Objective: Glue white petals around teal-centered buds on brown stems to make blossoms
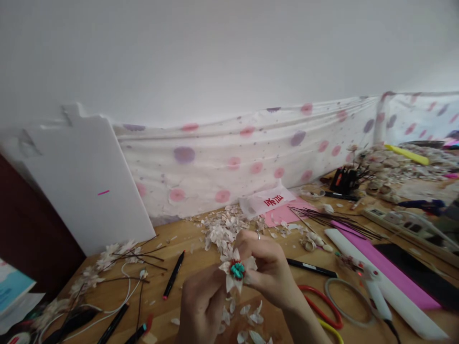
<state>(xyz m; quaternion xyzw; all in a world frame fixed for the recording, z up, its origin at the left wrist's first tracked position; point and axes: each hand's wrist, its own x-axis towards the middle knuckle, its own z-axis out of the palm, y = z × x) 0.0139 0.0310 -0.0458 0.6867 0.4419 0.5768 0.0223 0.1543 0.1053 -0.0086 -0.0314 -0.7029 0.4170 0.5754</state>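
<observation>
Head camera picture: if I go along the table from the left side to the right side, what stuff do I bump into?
Shell flower branches → black marker → left hand → shell flower held in the fingers → right hand → red ring → white glue gun → pink foam sheet.

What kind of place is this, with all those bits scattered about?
Probably a home craft table: both hands hold a shell flower, with a heap of shell pieces, a glue gun and marker pens around.

The wooden bench (186, 282) carries a heap of shell pieces (222, 229), a black marker (174, 274), coloured rings (322, 303), a glue gun (373, 286) and pink sheets (387, 267).
</observation>
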